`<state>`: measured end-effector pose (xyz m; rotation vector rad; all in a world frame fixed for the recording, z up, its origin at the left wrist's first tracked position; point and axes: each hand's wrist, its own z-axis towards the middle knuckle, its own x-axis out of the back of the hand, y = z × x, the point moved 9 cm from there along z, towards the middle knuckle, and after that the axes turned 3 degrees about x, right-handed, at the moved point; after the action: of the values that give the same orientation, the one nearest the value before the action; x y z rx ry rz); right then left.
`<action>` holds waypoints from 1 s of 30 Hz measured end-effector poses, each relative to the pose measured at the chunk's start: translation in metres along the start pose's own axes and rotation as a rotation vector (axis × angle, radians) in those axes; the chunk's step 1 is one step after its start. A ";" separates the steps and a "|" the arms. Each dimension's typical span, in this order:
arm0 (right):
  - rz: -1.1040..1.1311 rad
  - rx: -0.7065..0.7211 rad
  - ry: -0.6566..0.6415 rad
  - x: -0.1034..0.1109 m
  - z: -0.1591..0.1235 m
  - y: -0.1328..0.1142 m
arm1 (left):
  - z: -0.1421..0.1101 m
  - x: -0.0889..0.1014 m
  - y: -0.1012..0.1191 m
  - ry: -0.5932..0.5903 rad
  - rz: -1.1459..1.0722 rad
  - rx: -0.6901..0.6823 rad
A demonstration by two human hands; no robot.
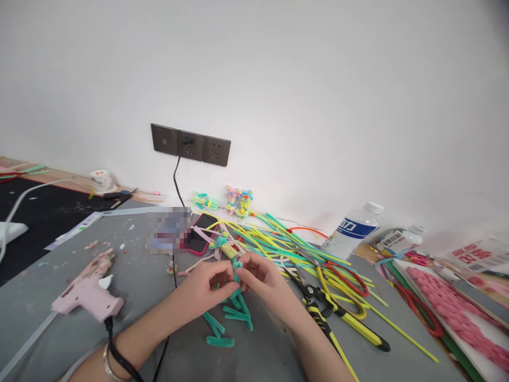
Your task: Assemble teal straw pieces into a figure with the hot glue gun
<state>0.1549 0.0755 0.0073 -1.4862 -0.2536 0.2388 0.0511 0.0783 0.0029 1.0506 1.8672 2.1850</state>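
Between the fingertips of my left hand (212, 284) and my right hand (264, 281) is a teal pipe cleaner (237, 269), pinched upright by both. Thumbs and forefingers are closed on it, and the curled fingers partly cover its lower part. Just below lie several bent teal pipe cleaner pieces (240, 313) on the grey table (191, 350). A folded teal piece (220, 341) rests nearer to me. Beyond my fingers sits a small yellow and teal pipe cleaner figure (225, 245).
Left stands a pink glue gun (87, 294) with a black cord. Behind are a phone (201, 233), long yellow and teal pipe cleaners (274, 239) and finished figures (238, 201). Right are yellow-black pliers (318, 297), red-handled scissors (345, 278), and a water bottle (353, 231).
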 end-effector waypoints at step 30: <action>0.202 -0.031 -0.246 0.009 -0.013 -0.013 | -0.005 0.032 0.000 0.235 -1.075 -0.075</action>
<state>0.1678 0.0647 0.0194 -1.5137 -0.3048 0.5843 0.0239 0.0900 0.0168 -0.2600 1.7503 1.6811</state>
